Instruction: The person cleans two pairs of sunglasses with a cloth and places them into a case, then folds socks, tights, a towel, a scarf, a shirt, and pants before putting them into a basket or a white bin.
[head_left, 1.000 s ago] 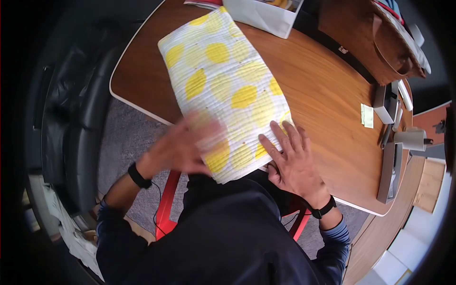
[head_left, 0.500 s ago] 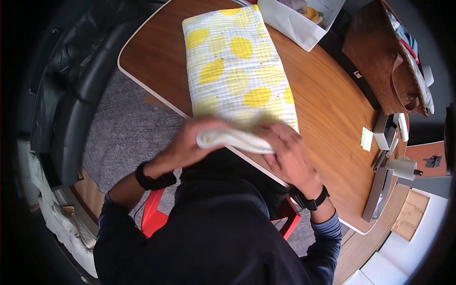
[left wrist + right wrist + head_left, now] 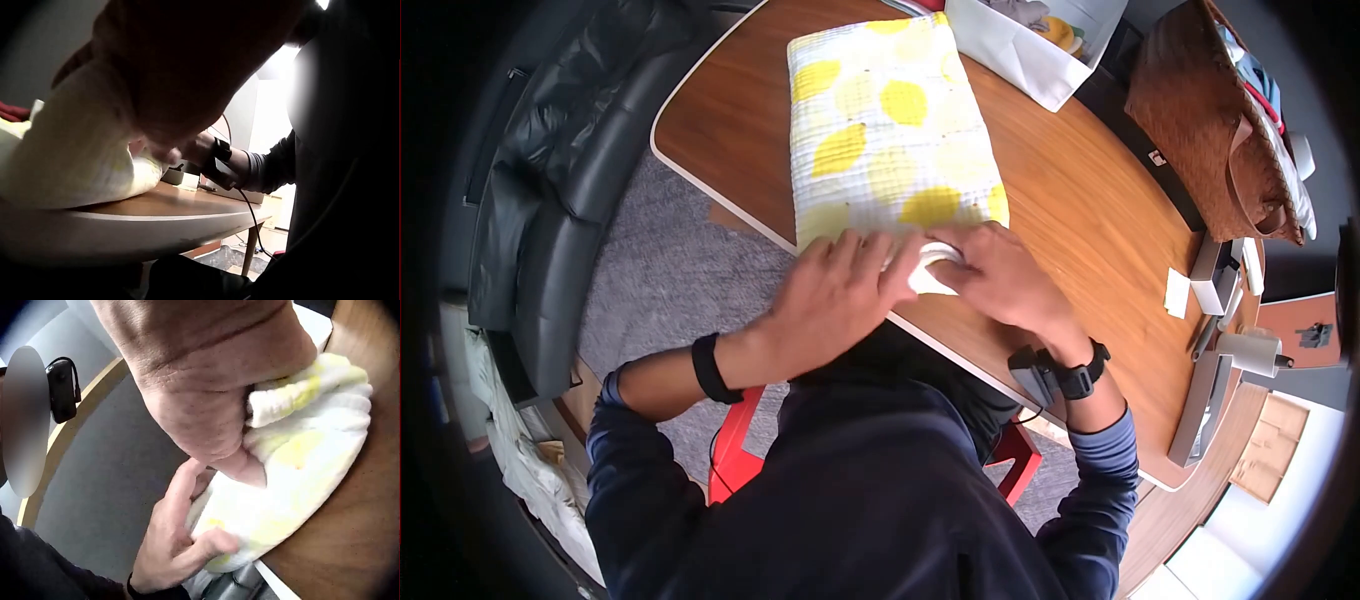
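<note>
A white quilted cloth with yellow lemon-like shapes (image 3: 880,130) lies on the wooden table, its near end folded up at the table's front edge. Around the left part of that end curls my left hand (image 3: 830,300), its thumb on the cloth (image 3: 294,469) in the right wrist view. My right hand (image 3: 1015,285) grips the right part, thumb pressed into the fold. Between the hands a bit of white cloth shows in the head view. In the left wrist view the cloth (image 3: 75,144) bulges over the table edge, the left hand (image 3: 187,62) dark above it.
A white bin (image 3: 1030,60) with items stands at the table's back, a brown woven basket (image 3: 1190,110) to its right. Along the right edge are grey trays (image 3: 1200,410), a white cup (image 3: 1248,352) and a paper note (image 3: 1177,292). A black sofa (image 3: 550,250) is at left.
Both hands left the flat cloth surface and took hold of its near end, lifting and folding it. Since half a second ago they have moved closer together and bent the fold between them.
</note>
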Motion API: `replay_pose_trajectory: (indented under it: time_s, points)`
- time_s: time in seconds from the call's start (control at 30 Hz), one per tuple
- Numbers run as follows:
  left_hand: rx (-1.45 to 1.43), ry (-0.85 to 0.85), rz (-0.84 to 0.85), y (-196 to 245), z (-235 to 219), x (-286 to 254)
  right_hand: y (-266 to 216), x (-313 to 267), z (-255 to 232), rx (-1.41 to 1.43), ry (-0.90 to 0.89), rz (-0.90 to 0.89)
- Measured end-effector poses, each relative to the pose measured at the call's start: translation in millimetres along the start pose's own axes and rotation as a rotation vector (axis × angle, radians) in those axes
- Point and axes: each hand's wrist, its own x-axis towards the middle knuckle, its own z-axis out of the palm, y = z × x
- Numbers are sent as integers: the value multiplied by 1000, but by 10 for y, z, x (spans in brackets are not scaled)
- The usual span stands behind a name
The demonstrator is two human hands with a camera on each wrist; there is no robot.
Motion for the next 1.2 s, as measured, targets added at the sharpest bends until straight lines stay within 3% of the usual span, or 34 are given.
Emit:
replay_pose_trajectory:
  time_s: [0.03, 0.13, 0.27, 0.47, 0.67, 0.87, 1.0, 1.2]
  points:
    - [-58, -63, -45, -48, 32, 27, 45, -4, -25, 38, -31, -22]
    - [-490, -6, 30, -512, 167, 149, 190, -84, -116, 229, -58, -6]
    - [-675, -41, -21, -616, 218, 254, 277, -48, -146, 329, 29, 156]
    - [-792, -116, -126, -744, 213, 310, 359, 126, -173, 525, 86, -45]
    - [-1005, -160, -206, -870, 165, 361, 423, -3, -252, 392, 21, -127]
    - [-639, 18, -97, -1205, 122, 700, 358, 392, -305, 283, 229, -34]
    - [-470, 70, -100, -1367, 221, 843, 555, 735, -342, 118, 231, 31]
    - [-469, 41, -147, -1596, 377, 1023, 352, 917, -476, 493, 338, 31]
